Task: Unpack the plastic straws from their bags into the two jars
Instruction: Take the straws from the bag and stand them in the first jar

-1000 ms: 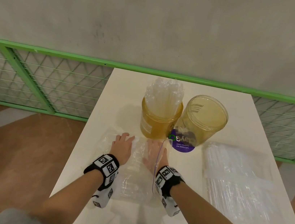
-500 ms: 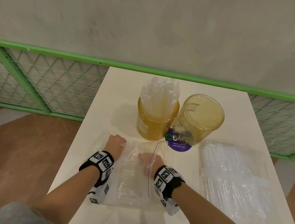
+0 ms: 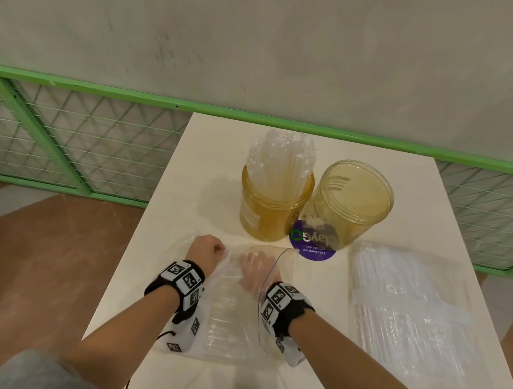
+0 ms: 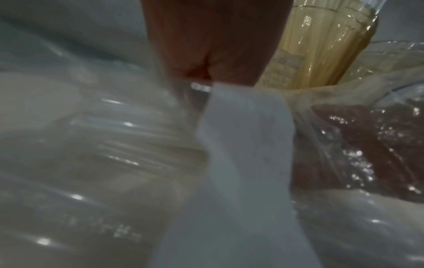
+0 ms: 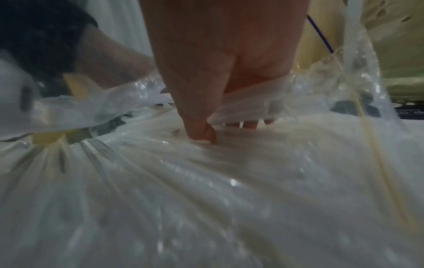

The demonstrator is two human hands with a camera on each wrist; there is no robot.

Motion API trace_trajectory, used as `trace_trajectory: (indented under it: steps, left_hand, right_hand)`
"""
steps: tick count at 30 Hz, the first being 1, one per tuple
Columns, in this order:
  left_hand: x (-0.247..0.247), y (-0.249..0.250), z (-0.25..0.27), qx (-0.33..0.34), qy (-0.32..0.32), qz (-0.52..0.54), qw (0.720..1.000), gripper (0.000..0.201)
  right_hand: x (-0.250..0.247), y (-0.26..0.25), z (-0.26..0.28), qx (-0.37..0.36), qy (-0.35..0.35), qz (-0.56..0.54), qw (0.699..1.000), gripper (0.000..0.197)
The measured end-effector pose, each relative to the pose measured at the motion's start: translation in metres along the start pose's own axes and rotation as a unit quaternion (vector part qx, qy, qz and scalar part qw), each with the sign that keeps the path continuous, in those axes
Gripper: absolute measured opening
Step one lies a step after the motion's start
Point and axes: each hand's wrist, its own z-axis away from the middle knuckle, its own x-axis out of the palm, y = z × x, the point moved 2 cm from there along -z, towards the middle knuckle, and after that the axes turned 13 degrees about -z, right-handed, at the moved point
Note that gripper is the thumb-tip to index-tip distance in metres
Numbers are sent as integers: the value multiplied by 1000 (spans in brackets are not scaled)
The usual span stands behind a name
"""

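Note:
A clear zip bag of straws [image 3: 226,318] lies on the table in front of me, its mouth toward the jars. My left hand [image 3: 212,248] is curled and grips the bag's plastic at its left top edge [image 4: 243,116]. My right hand [image 3: 252,264] is inside the bag, seen through the film. In the right wrist view its thumb [image 5: 199,129] and fingers pinch a bunch of straws [image 5: 243,108]. The left amber jar [image 3: 271,211] stands packed with upright straws [image 3: 281,161]. Beside it the right amber jar [image 3: 354,204] holds no straws.
A second, full bag of straws [image 3: 406,317] lies flat at the table's right side. A purple round sticker [image 3: 313,250] sits under the right jar. A green mesh railing [image 3: 68,141] runs behind the table [image 3: 206,167], with wooden floor to the left.
Both hands have drawn back toward me along the bag. My left hand went from flat on the bag to curled on its plastic. My right hand's fingers have closed inside the bag.

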Motion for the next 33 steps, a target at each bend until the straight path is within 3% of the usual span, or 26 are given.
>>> trace_trajectory:
  steps: [3,7,9,13,18,20,24,26,29,33]
  left_hand:
    - [-4,-2,-1,-14,8,7,1000,20]
    - [-8,-4,0,-28,24,12,999,20]
    - [-8,-2,2,-30,35,19,999,20]
    - [-1,5,5,-30,38,12,999,22]
    - [9,9,18,45,43,-125,990,30]
    - [11,14,24,95,47,-126,986,33]
    - [11,16,36,173,-57,37,983,74]
    - [12,11,40,202,-88,66,973,93]
    - [8,9,47,227,-149,-8,962,106]
    - [9,3,51,253,-207,-209,922,113]
  right_hand:
    - [-3,0,5,-8,-33,46,998,37]
    - [-10,11,24,-16,-98,-23,995,62]
    - [-5,13,36,-30,-80,-36,996,59]
    - [18,14,42,-21,-64,-25,997,74]
    - [26,13,34,-36,-47,-6,998,63]
    - [28,10,32,-50,-48,28,997,60]
    - [28,3,31,-50,-47,60,996,53]
    - [27,3,31,-31,-48,29,998,43]
    - [23,5,30,-30,-36,-35,998,34]
    - [18,10,32,-29,-49,32,998,33]
